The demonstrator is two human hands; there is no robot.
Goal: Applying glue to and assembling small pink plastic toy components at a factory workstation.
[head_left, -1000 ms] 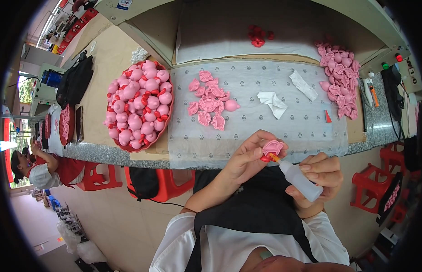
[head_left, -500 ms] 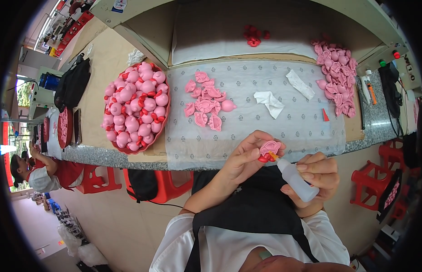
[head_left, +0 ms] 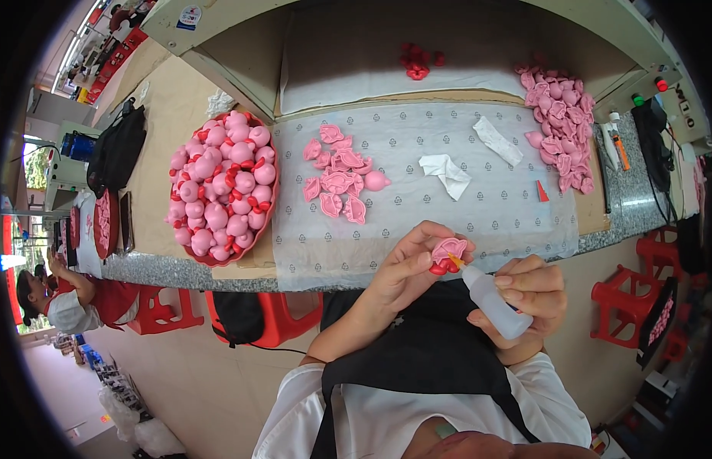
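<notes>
My left hand (head_left: 414, 262) pinches a small pink toy part (head_left: 450, 247) with red pieces at its lower edge, held up in front of the table's near edge. In my right hand (head_left: 533, 294) is a translucent white squeeze bottle (head_left: 496, 304), tilted up to the left. Its orange nozzle tip meets the toy part or lies just in front of it; I cannot tell which. A loose group of pink toy parts (head_left: 340, 180) lies on the white printed sheet (head_left: 417, 222), beyond my left hand.
At the left stands a red basket (head_left: 273, 200) heaped with pink and red toy pieces. A pink pile (head_left: 558, 126) lies at the far right, near an orange-handled tool (head_left: 621, 151). Crumpled white tissues (head_left: 446, 176) rest mid-sheet. A person (head_left: 73, 294) sits at the far left.
The whole view has shifted slightly, moving the table things a little leftward. Both hands keep their hold, with the nozzle still at the toy part.
</notes>
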